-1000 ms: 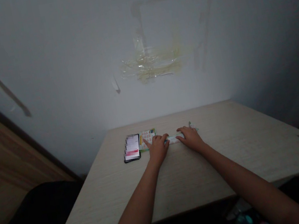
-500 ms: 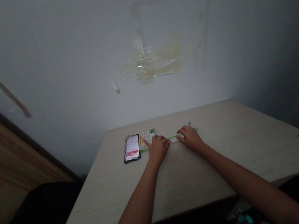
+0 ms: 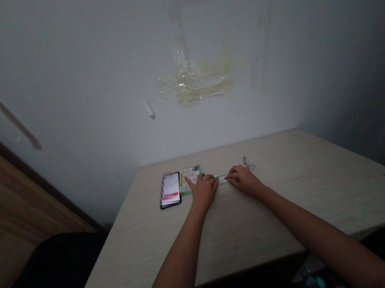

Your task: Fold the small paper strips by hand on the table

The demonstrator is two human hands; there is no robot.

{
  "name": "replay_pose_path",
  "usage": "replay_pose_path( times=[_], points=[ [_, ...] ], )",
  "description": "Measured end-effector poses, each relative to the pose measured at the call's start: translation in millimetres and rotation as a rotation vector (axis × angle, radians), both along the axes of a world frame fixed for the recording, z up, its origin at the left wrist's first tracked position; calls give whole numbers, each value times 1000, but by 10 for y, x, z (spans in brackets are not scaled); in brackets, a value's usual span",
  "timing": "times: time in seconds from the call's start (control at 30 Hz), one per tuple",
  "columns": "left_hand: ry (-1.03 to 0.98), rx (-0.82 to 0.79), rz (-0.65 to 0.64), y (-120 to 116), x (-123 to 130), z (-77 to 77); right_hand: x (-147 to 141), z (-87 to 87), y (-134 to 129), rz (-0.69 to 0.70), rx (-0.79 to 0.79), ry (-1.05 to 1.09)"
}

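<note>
A narrow white strip with green edges point(image 3: 223, 178), seemingly folded paper, lies on the table between my two hands. My left hand point(image 3: 205, 191) presses its fingertips onto the strip's left end, with one finger stretched out to the left over a printed sheet point(image 3: 191, 175). At the other end, my right hand point(image 3: 246, 180) has its thumb and fingers pinched together on the strip. Parts of the strip are hidden under both hands. The printed sheet has small pictures and a green border. Beside its left edge lies a phone point(image 3: 169, 190) with its screen lit.
A small crumpled clear and green scrap point(image 3: 249, 162) lies just behind my right hand. The pale wooden table point(image 3: 312, 167) meets a wall point(image 3: 87, 98) bearing old tape point(image 3: 200, 83). A dark chair point(image 3: 53, 282) stands at the left, and a bottle point(image 3: 314, 286) is below the front edge.
My right hand's fingers have drawn closer together in a pinch, uncovering more of the crumpled scrap behind. My left hand, the phone and the printed sheet have stayed in place.
</note>
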State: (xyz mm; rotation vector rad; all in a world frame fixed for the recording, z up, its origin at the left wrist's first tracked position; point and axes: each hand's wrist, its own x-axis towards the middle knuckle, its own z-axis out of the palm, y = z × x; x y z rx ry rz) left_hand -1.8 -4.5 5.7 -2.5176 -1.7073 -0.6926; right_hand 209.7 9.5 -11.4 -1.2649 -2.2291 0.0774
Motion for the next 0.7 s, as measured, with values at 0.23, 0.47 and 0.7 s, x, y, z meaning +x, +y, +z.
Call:
replay_pose_path(
  times=[0.23, 0.47, 0.7],
  points=[
    [2, -9, -1, 12, 11, -8, -26, 7, -11, -40, -32, -24],
    [-7, -28, -6, 17, 7, -37, -62, 33, -33, -25, -22, -63],
    [16, -30, -21, -27, 32, -5, -61, 51, -54, -16, 15, -69]
  ],
)
